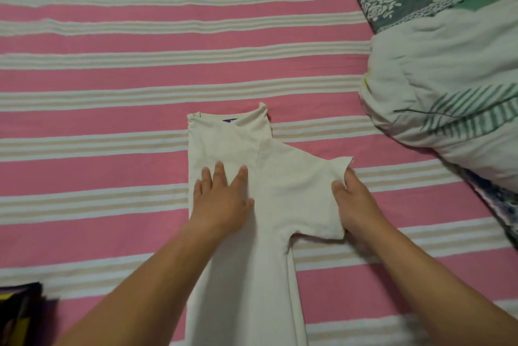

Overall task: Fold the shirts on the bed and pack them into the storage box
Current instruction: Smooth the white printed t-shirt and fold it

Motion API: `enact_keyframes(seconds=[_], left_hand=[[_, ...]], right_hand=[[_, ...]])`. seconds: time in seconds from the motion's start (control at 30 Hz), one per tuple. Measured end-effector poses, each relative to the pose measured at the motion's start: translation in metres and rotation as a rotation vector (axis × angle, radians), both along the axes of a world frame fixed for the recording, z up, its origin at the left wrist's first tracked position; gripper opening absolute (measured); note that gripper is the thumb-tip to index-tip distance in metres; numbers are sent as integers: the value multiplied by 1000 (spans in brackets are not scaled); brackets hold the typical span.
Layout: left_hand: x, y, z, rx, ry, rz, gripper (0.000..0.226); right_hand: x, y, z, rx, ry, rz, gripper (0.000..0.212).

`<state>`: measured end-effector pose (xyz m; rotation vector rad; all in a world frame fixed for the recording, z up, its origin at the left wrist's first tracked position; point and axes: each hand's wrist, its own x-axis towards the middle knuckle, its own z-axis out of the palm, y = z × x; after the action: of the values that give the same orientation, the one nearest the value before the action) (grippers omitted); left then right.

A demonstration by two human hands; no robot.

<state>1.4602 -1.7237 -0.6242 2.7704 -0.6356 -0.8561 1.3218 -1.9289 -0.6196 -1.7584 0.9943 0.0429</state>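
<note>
Currently a cream T-shirt (246, 205) lies lengthwise on the pink striped bedsheet (112, 71), one side already folded inward. The left hand (221, 197) presses flat on the body, fingers straight, while the right hand (356, 202) pinches the edge of the remaining sleeve (311, 191). The step appears to be folding that sleeve; the next move likely calls for carrying it across the body. A bundled quilt (448, 93) sits well apart. No storage box shows, the shirt's hem is cut off, and a dark object (22, 309) is unclear.
</note>
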Motion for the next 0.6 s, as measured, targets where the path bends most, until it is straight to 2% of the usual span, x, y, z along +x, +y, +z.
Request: enact_keyframes(seconds=[0.07, 0.13, 0.17, 0.23, 0.3, 0.37, 0.4, 0.5, 0.53, 0.6], left_hand=[[-16, 7, 34, -405, 149, 318, 45], [-34, 21, 62, -824, 532, 737, 32], [-39, 30, 68, -968, 701, 918, 30], [-40, 46, 64, -1113, 933, 1149, 34], [-34, 55, 54, -1147, 1054, 1257, 47], [-33, 57, 45, -1159, 1129, 1297, 48], [-36, 57, 39, -1136, 1136, 1288, 44], [-46, 58, 19, -981, 983, 1261, 18], [-49, 59, 12, -945, 933, 1241, 22], [-50, 62, 6, -905, 881, 1202, 35]], right_hand=[[7, 1, 21, -58, -15, 95, 44], [20, 8, 50, -23, -84, 183, 48], [28, 15, 64, 71, -115, 211, 50], [47, 41, 89, 281, -110, 325, 59], [65, 74, 93, 327, -6, 545, 70], [71, 94, 77, 154, 144, 805, 79], [70, 96, 66, 29, 190, 866, 80], [73, 74, 40, -256, 211, 715, 52], [78, 64, 35, -363, 187, 648, 46], [96, 46, 23, -486, 136, 600, 46]])
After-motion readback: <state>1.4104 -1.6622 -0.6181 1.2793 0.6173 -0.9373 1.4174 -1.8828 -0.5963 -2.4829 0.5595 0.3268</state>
